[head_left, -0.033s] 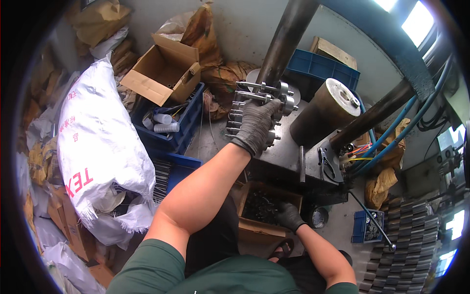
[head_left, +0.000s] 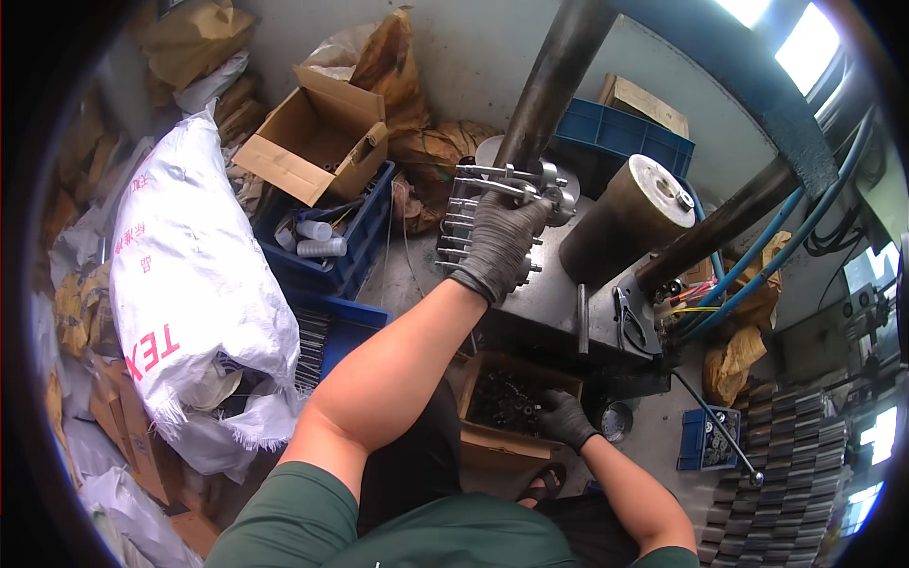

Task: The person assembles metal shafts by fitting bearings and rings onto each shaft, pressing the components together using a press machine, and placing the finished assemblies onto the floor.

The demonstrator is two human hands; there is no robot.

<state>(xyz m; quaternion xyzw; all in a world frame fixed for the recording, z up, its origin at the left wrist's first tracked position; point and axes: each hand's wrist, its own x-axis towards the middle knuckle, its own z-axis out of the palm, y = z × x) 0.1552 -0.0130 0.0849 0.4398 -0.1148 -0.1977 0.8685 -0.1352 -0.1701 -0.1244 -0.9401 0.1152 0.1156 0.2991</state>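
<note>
My left hand [head_left: 502,237], in a dark grey glove, is closed over a metal piece with several protruding rods [head_left: 458,205] and round steel ends [head_left: 567,195]. This piece is at the far end of the steel worktable [head_left: 606,227]; its underside is hidden by my hand. My right hand [head_left: 565,419], gloved too, hangs at the right rim of a cardboard box [head_left: 502,438]. Small dark metal parts [head_left: 502,398], nut-like in shape, fill that box. The right fingers are curled together, and what they hold, if anything, is too small to tell.
A dark steel cylinder [head_left: 615,222] stands on the worktable, near a short rod [head_left: 582,317] and pliers [head_left: 629,320]. Steel columns [head_left: 559,85] rise behind. At left lie a white woven sack [head_left: 199,275] and blue crates [head_left: 355,237]. A small blue bin [head_left: 694,440] sits at right.
My right hand has drawn slightly up and back from the dark parts toward the box's right rim. My left hand has shifted a little on the rodded metal piece.
</note>
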